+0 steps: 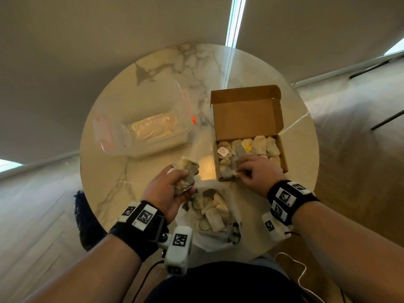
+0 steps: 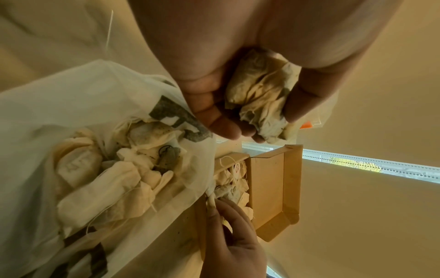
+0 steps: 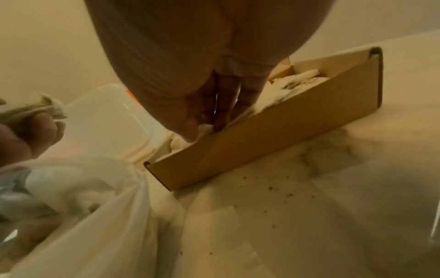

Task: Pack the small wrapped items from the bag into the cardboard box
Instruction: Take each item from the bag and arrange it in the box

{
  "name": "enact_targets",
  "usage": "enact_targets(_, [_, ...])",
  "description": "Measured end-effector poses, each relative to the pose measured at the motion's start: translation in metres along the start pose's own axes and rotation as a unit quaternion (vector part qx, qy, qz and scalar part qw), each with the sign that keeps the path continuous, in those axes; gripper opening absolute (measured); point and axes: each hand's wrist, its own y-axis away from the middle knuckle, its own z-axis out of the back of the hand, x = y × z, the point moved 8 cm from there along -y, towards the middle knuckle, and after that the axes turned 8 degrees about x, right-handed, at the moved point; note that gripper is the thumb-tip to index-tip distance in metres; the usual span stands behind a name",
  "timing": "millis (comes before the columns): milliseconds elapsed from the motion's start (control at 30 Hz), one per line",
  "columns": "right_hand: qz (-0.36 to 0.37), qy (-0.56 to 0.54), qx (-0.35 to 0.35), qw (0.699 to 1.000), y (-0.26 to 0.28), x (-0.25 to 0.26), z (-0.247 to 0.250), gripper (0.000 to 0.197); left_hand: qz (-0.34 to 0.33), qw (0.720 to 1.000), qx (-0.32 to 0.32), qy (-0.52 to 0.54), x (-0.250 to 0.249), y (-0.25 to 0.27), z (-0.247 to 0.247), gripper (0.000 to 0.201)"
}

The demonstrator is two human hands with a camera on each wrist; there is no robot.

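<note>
Clutching wrapped items [image 1: 185,176] in left hand [image 1: 169,192] fingers, right hand [image 1: 259,172] fingers pinching one inside cardboard box [image 1: 284,158]

Brown cardboard box [image 1: 247,119]; cream and grey wrapped items [image 1: 260,145]; white bag [image 1: 209,239] printed grey; white, grey-veined marble surface [image 1: 122,182]; orange-trimmed clear tub [image 1: 153,119].
</note>
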Motion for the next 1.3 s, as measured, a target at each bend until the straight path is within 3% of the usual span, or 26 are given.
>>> enact_targets(100, [0.016,0.045,-0.029,0.998,0.002,0.004,0.002,0.025,0.001,1.0,-0.004,0.002,0.003,0.0,0.005,0.025])
enact_targets(233, [-0.008,0.103,0.019,0.994,0.0,0.003,-0.004,0.034,-0.012,1.0,0.006,-0.002,0.001,0.002,0.002,0.028])
enact_targets(300, [-0.005,0.095,0.004,0.995,-0.001,0.006,0.003,0.035,-0.021,1.0,0.022,-0.006,-0.002,0.002,-0.004,0.032])
enact_targets(367, [0.0,0.02,-0.039,0.999,0.002,0.014,0.019,0.032,-0.036,0.998,0.044,-0.023,-0.006,0.003,-0.013,0.032])
enact_targets(433, [0.006,-0.132,-0.05,0.99,0.007,0.025,0.034,0.03,-0.052,0.995,0.072,-0.047,-0.011,0.004,-0.026,0.033])
enact_targets(600, [0.035,-0.417,0.015,0.908,0.018,0.055,0.054,0.021,-0.073,0.984,0.121,-0.105,-0.017,0.006,-0.06,0.036])
enact_targets(767, [-0.003,-0.484,-0.004,0.875,0.032,0.042,0.06,0.014,-0.058,0.984,0.134,-0.104,-0.013,0.003,-0.076,0.034])
enact_targets(933, [-0.015,-0.574,0.012,0.818,0.051,0.04,0.045,0.033,-0.065,0.981,0.14,-0.115,-0.005,0.0,-0.082,0.043])
enact_targets(1133, [-0.085,-0.568,-0.068,0.816,0.061,-0.005,0.04,0.024,-0.045,0.995,0.077,-0.051,0.0,-0.005,-0.074,0.029])
enact_targets(1200, [-0.117,-0.514,-0.099,0.844,0.061,-0.037,0.043,0.024,-0.046,0.996,0.057,-0.045,-0.002,-0.006,-0.068,0.027])
enact_targets(1300, [-0.149,-0.362,-0.094,0.915,0.051,-0.069,0.047,0.03,-0.041,0.998,0.024,-0.032,0.001,-0.009,-0.056,0.028])
